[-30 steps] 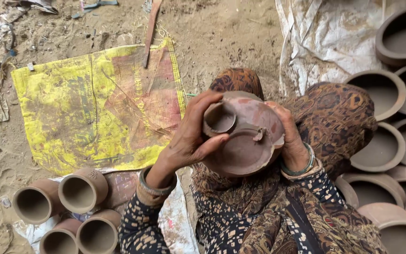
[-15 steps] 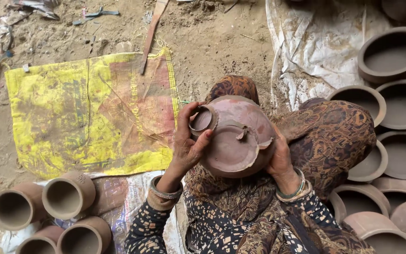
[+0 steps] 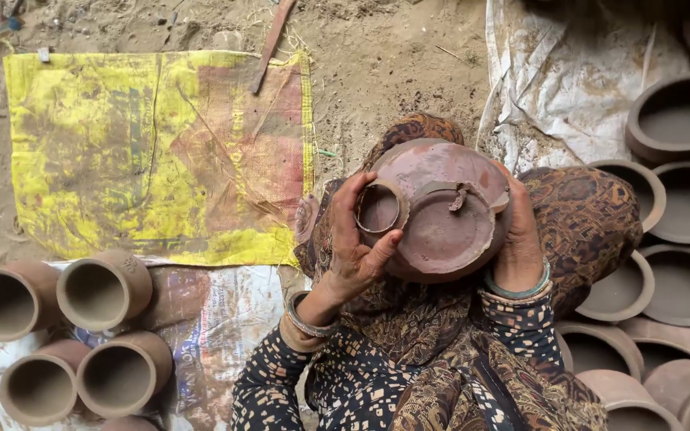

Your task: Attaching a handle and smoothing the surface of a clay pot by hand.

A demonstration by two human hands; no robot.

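Head view, looking down at lap. Both hands clamped on one clay vessel (image 3: 441, 209), held over the knees at frame centre.

Left hand (image 3: 353, 247) grips the vessel at its 9 o'clock; fingers wrap the small round spout (image 3: 381, 209), thumb pressed on the body just below it. Right hand (image 3: 519, 239) cups the rim at 3 o'clock. Hands apart, vessel between them.

Vessel: brown-red, matt, a handle strip (image 3: 457, 191) across the top face. Judgement: spout and handle are joined on; the seams look rough, so smoothing is probably left.

Surroundings: four plain cups (image 3: 105, 289) lie on a printed sheet at 8 o'clock, mouths toward camera, no spouts visible. Shallow bowls (image 3: 680, 120) stacked from 2 to 5 o'clock. Yellow sack (image 3: 89, 144) flat on dirt at 10 o'clock, wood stick (image 3: 273, 40) at 12.
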